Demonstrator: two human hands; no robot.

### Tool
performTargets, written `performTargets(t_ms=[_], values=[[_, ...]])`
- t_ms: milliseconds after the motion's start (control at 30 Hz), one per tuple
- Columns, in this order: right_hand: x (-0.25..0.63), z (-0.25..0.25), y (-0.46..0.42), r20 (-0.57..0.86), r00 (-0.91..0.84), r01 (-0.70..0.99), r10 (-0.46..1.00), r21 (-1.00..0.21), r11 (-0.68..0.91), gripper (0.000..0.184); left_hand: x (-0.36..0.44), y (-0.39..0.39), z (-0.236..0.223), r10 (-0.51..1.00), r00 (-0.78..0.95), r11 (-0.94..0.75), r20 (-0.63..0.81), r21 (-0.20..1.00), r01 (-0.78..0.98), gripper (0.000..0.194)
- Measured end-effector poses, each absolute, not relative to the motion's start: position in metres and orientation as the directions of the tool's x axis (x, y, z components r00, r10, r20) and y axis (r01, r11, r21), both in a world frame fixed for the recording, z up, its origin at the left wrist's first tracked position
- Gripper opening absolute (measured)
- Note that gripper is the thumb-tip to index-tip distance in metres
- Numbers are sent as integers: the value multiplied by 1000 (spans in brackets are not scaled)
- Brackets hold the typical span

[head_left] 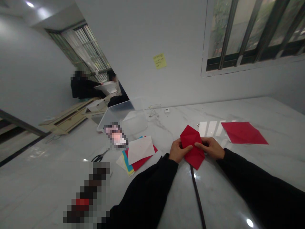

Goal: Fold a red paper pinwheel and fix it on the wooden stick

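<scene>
Our left hand [177, 151] and right hand [211, 148] are together, clamped on a folded red paper [192, 147] from either side, over the counter [252, 109]. A flat red sheet [243, 133] lies well apart to the right. Left of our hands sit a stack of colored paper [140, 150] and scissors [99, 156], with a clear plastic box [121, 117] beyond them.

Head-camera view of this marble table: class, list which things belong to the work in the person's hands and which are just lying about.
In the work:
left hand
right hand
folded red paper

Lying about:
flat red paper sheet
stack of coloured paper under a white sheet
black-handled scissors
clear plastic box
yellow sticky note on the wall
</scene>
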State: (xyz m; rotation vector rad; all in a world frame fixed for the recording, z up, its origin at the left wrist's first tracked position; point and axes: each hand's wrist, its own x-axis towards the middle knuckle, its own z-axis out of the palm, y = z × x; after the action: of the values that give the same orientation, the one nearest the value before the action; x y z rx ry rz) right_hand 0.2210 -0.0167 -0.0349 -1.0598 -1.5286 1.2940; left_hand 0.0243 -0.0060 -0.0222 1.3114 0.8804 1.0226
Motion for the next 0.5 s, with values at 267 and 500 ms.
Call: performTargets(t_ms=[267, 500], values=[[219, -31, -20, 62, -305, 68, 950, -994, 86, 38, 26, -9, -21, 933, 360, 14, 27, 994, -110, 46], [219, -28, -19, 42, -240, -9, 970, -999, 41, 38, 25, -8, -18, 925, 373, -41, 66, 996, -75, 49]])
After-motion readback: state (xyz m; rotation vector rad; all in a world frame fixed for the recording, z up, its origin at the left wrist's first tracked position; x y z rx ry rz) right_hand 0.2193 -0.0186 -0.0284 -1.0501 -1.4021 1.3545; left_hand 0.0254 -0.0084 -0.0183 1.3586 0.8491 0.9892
